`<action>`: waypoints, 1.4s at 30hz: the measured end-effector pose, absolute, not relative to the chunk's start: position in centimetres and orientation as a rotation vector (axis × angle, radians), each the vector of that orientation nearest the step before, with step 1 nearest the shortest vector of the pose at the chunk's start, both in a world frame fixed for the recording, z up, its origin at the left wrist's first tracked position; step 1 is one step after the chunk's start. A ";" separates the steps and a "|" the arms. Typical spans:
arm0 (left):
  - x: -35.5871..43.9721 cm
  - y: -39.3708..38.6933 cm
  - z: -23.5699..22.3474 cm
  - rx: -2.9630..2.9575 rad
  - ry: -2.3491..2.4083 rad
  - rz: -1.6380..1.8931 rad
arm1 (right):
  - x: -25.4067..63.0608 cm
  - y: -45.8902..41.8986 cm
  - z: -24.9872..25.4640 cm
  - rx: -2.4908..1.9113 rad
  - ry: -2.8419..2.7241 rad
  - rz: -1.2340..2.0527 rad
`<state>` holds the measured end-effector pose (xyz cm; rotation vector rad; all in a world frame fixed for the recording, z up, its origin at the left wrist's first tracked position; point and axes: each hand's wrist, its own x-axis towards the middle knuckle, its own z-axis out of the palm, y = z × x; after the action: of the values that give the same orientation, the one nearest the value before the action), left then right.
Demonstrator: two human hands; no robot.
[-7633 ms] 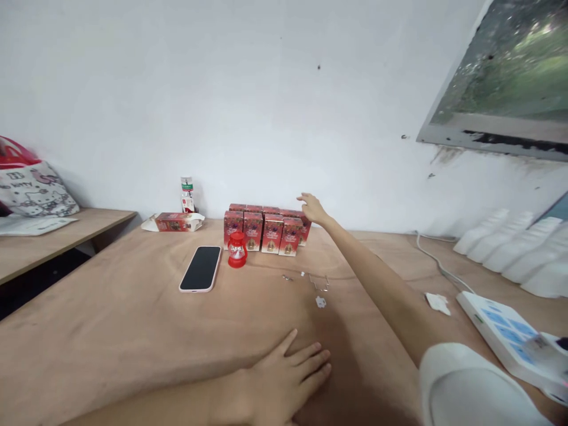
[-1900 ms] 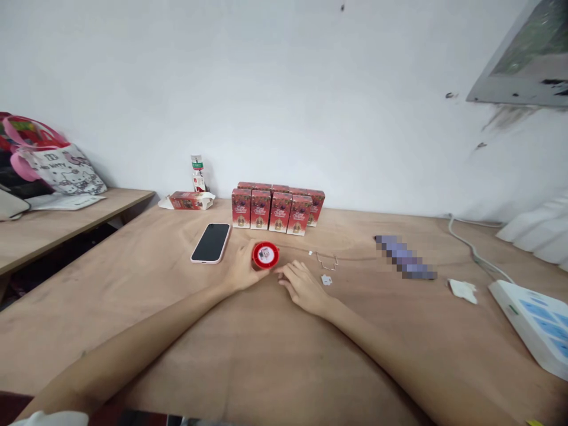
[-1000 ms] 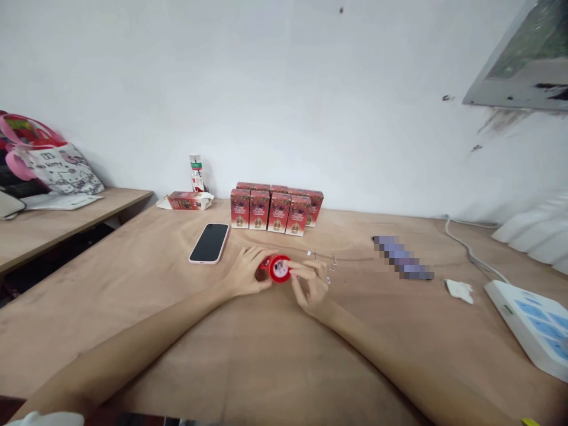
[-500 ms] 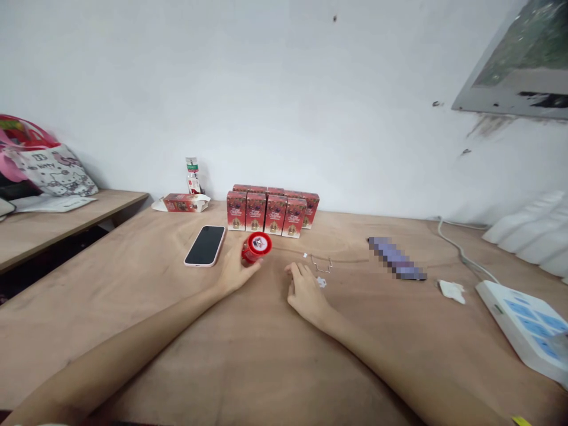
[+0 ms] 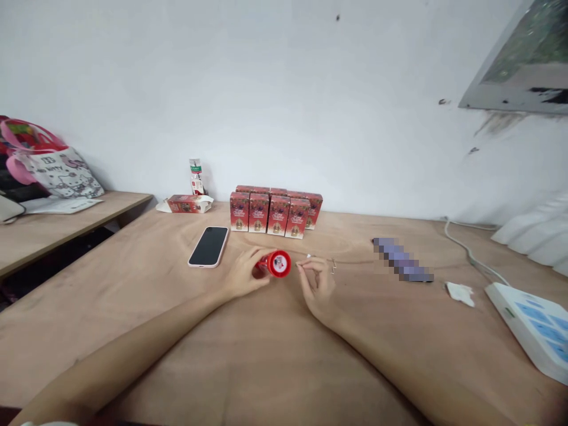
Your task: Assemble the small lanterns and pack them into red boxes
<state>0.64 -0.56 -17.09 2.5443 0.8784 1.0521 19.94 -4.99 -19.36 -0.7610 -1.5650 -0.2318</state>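
Observation:
My left hand [image 5: 241, 278] is wrapped round the side of a small red round object [image 5: 279, 253]. It is tipped so that its red-rimmed end, with a pale disc inside, faces me. My right hand [image 5: 320, 291] is a short way to the right of that end, thumb and forefinger brought together in a pinch. Whatever lies between those fingertips is too small to make out. Just beyond the right hand, part of a thin bent wire [image 5: 333, 266] shows on the wooden table [image 5: 261, 355]; the fingers cover the rest.
Red printed boxes [image 5: 277, 216] stand in rows near the wall. A phone [image 5: 208, 247], an opened red box [image 5: 190, 203] and a small clear packet [image 5: 196, 176] are to the left. Rightward lie a blurred-out flat object [image 5: 402, 259], crumpled tissue [image 5: 460, 293] and a white power strip [image 5: 528, 325].
My left hand has moved the red object right and nearer to me, tilting its end towards me. My right hand has shifted slightly right, its thumb and forefinger now pinched and raised.

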 end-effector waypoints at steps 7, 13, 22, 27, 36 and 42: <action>0.6 -0.6 -17.6 2.814 0.714 0.962 | 19.7 -5.4 -19.8 -0.502 -1.674 -0.264; 0.5 -0.5 -17.7 2.827 0.663 0.926 | 19.9 -5.3 -20.3 -0.521 -1.688 -0.264; 0.4 -0.5 -17.7 2.813 0.653 0.937 | 19.9 -5.2 -19.4 -0.805 -1.594 0.164; 0.5 -0.4 -17.7 2.789 0.714 0.933 | 19.9 -5.5 -19.1 -0.808 -1.619 -0.048; 0.6 -0.6 -17.5 2.684 0.736 1.014 | 20.5 -5.6 -19.0 -0.728 -1.804 -0.307; 0.6 -0.6 -17.3 2.644 0.731 1.085 | 20.5 -5.5 -18.9 -0.781 -1.875 -0.342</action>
<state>0.61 -0.63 -17.31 2.6436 0.7308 1.0853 20.48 -5.54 -18.93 -0.7808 -1.8745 -0.3415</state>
